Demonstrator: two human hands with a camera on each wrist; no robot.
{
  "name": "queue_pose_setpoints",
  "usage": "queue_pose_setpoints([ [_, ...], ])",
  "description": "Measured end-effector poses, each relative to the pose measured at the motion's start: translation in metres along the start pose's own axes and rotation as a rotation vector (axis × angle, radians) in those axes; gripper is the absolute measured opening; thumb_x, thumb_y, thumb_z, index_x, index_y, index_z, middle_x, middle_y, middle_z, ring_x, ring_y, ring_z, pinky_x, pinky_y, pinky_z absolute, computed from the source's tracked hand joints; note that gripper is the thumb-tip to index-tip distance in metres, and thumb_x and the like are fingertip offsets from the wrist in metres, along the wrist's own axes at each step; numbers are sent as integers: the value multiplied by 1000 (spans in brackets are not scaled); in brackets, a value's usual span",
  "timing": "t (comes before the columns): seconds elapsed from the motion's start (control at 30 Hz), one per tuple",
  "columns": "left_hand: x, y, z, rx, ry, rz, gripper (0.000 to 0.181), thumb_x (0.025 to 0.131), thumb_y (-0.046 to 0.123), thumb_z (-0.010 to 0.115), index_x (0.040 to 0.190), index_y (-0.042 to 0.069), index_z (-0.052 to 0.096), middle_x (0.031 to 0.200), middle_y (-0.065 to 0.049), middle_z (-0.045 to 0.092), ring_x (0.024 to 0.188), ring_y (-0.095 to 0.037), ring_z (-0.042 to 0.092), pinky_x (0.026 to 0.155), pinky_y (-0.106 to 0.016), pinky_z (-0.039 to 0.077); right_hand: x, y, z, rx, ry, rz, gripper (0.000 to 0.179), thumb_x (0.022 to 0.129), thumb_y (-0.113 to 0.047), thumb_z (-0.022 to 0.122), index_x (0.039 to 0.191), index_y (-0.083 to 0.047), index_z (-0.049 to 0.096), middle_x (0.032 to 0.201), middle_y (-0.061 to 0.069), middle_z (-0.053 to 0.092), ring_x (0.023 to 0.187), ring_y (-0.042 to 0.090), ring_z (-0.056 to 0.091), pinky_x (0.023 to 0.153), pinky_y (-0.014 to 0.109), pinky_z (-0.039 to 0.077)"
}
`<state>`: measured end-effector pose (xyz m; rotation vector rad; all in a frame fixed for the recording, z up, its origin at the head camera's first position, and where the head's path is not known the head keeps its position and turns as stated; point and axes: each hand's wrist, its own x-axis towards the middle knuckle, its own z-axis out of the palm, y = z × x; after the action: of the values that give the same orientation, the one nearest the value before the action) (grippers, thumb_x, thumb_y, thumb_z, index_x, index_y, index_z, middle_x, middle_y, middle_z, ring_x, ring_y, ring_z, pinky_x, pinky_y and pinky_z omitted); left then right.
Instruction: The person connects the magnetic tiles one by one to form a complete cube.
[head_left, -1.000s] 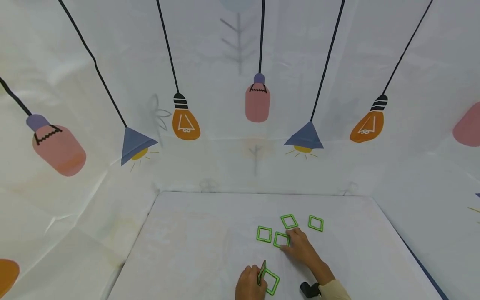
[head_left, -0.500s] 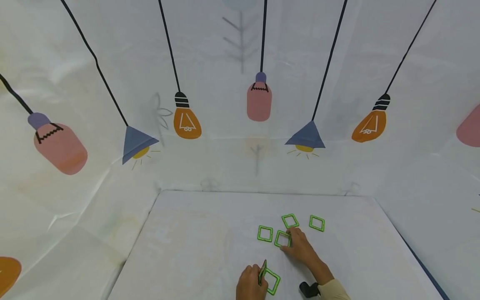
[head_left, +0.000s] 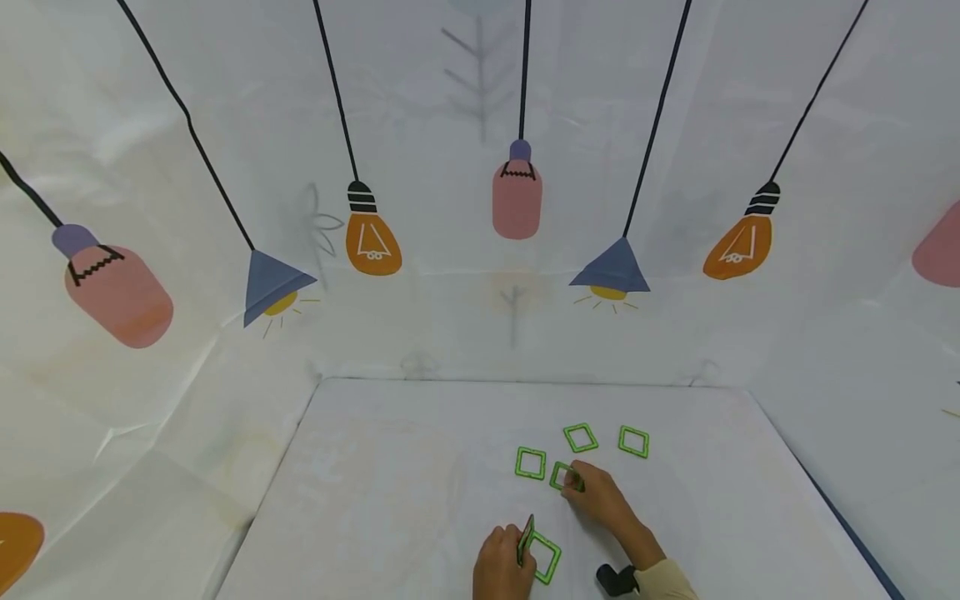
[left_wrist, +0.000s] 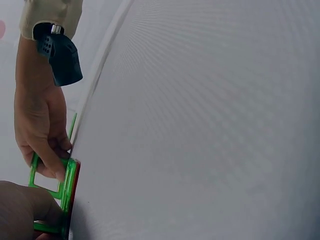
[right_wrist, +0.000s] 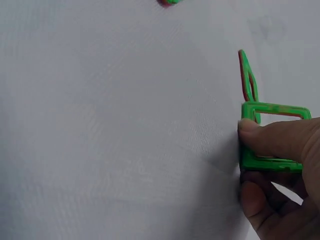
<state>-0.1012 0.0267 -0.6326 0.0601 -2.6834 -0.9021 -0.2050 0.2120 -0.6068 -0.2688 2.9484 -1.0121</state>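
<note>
On the bench (head_left: 375, 483), the green square frame (head_left: 554, 475) was at ten o'clock from the right hand (head_left: 600, 502), which was the nearer one. Being square, it had no long axis. This hand pinched its rim, with little opening left. Towards eight o'clock, the left hand (head_left: 500, 565) gripped a steeply tilted frame (head_left: 527, 538); another frame (head_left: 554, 565) was just beside.

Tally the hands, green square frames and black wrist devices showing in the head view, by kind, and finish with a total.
Hands (left hand, right hand): 2
Green square frames: 6 showing (3 apart from the hands, 2 at the left hand, 1 at the right hand)
Black wrist device: 1
Total: 9
</note>
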Motion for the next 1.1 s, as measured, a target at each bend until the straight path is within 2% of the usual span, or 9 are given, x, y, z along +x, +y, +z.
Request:
queue_pose_setpoints([
  [0.1,0,1,0,3,6,6,22,65,8,79,71,17,60,63,11,42,56,-4,41,51,-23,38,-2,-2,-1,-24,29,-34,21,80,-4,81,79,-16,63,73,-10,56,67,4,49,60,23,43],
  [0.43,2,4,-6,-38,-83,-40,21,68,8,80,71,16,60,64,10,44,56,-4,41,52,-24,38,-4,-3,3,-65,83,-23,18,78,-5,82,76,-16,67,71,-8,59,65,3,50,59,23,44],
  [0.63,2,3,-7,-41,-83,-32,22,68,8,81,71,16,60,64,10,44,57,-3,41,52,-23,38,-8,-2,3,-61,120,-45,19,76,-4,83,74,-17,68,72,-9,60,66,2,52,60,23,45],
  [0.83,2,2,-7,-33,-57,-16,24,67,8,81,71,17,60,64,10,43,57,-4,41,52,-23,38,-8,-3,4,-46,113,-57,18,75,-4,83,75,-17,70,72,-9,59,64,1,46,58,22,42],
  [0.93,2,1,-6,-41,-71,-17,23,67,9,81,72,17,60,64,11,42,57,-3,39,52,-23,37,-10,-3,5,-52,103,-39,18,76,-5,83,75,-17,70,71,-9,57,63,1,43,57,21,40],
  [1.1,1,0,-3,-28,-80,-12,23,68,9,81,72,17,59,64,10,41,57,-2,37,52,-23,35,-15,-4,3,-50,80,10,17,77,-6,83,76,-18,70,72,-9,59,64,2,46,57,21,42],
])
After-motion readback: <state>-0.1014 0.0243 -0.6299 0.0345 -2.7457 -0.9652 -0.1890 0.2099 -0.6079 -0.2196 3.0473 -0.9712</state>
